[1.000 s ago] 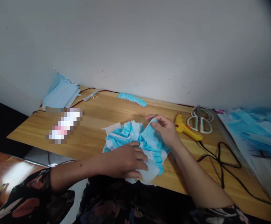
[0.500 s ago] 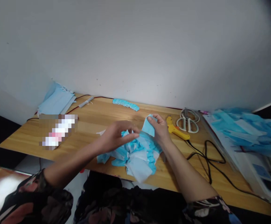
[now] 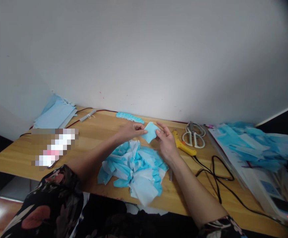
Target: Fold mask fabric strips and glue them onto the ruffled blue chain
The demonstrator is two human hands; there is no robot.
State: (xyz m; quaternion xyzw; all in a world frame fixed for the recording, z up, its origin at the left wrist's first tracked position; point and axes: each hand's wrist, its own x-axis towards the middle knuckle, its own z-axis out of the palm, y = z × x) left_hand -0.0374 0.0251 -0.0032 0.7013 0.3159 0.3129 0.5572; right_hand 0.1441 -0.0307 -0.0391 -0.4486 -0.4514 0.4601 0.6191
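Note:
Between my two hands is a small light-blue square of thin fabric, held up over the table. My left hand pinches its left corner between thumb and fingers. At the opposite corner, my right hand grips it with the thumb in front and the fingers behind. Just below lies a gathered bundle of blue and white fabric, its pieces pleated and fanned out, touched by neither hand. A yellow glue gun rests right beside my right hand.
White-handled scissors lie by the wall. A pleated blue strip sits at the back. Stacked face masks and a blurred-out bright object are at left. Blue scraps pile up at right. A black cord loops over the table.
My left hand has moved up and right and taken hold of the blue fabric square, which now spans both hands. The view has shifted slightly, with more of the bundle showing.

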